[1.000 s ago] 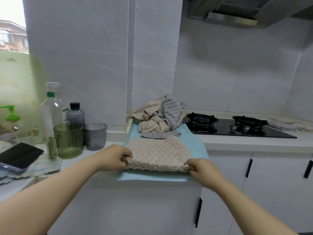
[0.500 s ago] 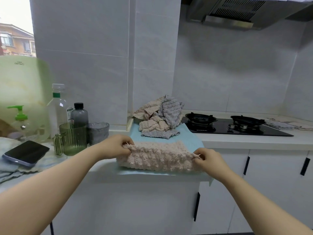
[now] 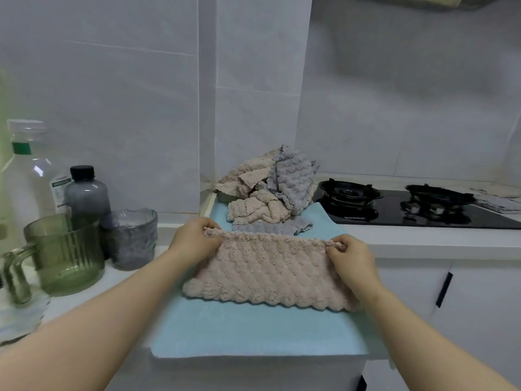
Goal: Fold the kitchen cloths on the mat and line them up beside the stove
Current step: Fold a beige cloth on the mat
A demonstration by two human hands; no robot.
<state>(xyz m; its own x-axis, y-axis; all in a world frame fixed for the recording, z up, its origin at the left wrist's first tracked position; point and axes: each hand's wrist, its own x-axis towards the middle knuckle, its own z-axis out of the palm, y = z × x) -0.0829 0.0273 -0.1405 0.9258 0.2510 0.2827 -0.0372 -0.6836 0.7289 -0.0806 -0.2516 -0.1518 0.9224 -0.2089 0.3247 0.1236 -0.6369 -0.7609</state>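
Note:
A pink fluffy cloth (image 3: 267, 272) lies folded in half on the light blue mat (image 3: 253, 331). My left hand (image 3: 194, 238) pinches its far left corner and my right hand (image 3: 349, 252) pinches its far right corner, both at the cloth's far edge. Behind it, a heap of crumpled pink and grey cloths (image 3: 270, 190) sits at the back of the mat, with one grey cloth (image 3: 270, 228) lying flat in front of the heap. The black gas stove (image 3: 408, 206) is to the right of the mat.
On the counter to the left stand a green glass jug (image 3: 62, 255), a grey cup (image 3: 129, 238), a dark bottle (image 3: 86, 193) and a clear bottle (image 3: 28, 170). More cloths (image 3: 499, 197) lie on the counter right of the stove. White cabinets with black handles (image 3: 442, 289) are below.
Both hands lifted the near edge of the pink cloth and carried it away from me to the far edge, folding the cloth in half. The view moved closer to the mat.

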